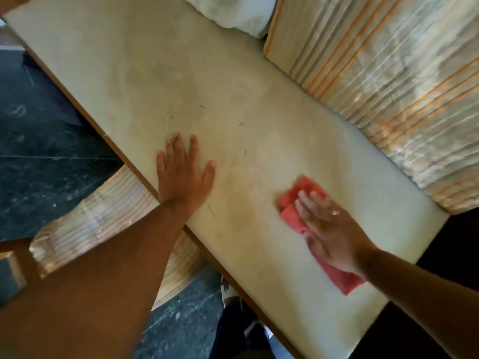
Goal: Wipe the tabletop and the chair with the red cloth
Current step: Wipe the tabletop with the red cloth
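Observation:
The pale tabletop runs diagonally across the view, stained and marked with small dark scratches. My right hand lies flat on the red cloth, pressing it onto the table near the right end; the cloth sticks out beyond my fingertips and behind my wrist. My left hand rests palm down on the table near its brown front edge, fingers spread, holding nothing. No chair is clearly visible.
A striped cushion or mattress lies along the table's far side, with a white fluffy bundle beyond it. More striped fabric sits below the front edge. Dark speckled floor is at left.

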`<state>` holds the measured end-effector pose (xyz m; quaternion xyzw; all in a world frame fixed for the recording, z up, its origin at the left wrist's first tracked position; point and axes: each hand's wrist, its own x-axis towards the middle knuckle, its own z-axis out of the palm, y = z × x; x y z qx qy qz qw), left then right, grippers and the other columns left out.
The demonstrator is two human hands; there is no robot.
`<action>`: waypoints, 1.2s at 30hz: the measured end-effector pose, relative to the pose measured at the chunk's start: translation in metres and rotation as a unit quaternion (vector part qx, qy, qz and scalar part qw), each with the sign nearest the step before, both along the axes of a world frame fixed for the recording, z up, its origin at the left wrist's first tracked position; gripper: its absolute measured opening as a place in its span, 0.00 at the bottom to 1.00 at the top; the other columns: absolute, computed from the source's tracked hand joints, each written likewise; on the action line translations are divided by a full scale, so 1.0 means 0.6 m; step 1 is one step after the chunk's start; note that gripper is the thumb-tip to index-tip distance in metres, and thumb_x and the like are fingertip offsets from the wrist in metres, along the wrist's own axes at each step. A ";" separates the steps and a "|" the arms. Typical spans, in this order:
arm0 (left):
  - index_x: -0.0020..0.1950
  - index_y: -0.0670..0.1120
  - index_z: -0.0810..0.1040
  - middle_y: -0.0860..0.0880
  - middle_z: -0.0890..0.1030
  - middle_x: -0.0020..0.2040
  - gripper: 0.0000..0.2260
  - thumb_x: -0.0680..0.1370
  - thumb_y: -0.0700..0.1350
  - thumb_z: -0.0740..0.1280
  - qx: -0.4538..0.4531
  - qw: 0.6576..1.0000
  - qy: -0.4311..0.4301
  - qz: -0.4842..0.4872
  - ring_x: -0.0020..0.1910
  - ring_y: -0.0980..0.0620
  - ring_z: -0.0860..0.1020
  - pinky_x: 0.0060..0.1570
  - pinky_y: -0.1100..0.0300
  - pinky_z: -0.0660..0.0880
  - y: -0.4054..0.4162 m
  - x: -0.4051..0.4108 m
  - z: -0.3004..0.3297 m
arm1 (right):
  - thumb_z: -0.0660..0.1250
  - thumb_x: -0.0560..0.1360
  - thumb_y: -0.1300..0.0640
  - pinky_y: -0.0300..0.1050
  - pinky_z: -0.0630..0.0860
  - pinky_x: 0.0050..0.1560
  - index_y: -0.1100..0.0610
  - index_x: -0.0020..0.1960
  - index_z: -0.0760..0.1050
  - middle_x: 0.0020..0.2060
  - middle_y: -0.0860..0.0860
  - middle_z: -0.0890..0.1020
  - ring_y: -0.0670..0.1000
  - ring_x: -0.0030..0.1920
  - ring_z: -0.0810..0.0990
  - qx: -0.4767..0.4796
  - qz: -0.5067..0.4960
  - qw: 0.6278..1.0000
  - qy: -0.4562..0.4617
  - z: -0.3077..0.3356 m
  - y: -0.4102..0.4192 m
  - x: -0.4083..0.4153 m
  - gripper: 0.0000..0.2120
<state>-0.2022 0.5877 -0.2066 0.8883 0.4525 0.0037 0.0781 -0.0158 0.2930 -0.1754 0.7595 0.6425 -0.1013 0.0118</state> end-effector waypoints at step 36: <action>0.81 0.48 0.52 0.38 0.54 0.81 0.33 0.80 0.62 0.50 0.006 1.000 0.019 0.005 0.79 0.39 0.53 0.76 0.42 0.49 -0.001 -0.001 0.002 | 0.65 0.79 0.47 0.54 0.62 0.75 0.53 0.71 0.73 0.71 0.51 0.75 0.56 0.74 0.68 0.077 0.020 0.990 0.119 -0.009 0.080 -0.146 0.23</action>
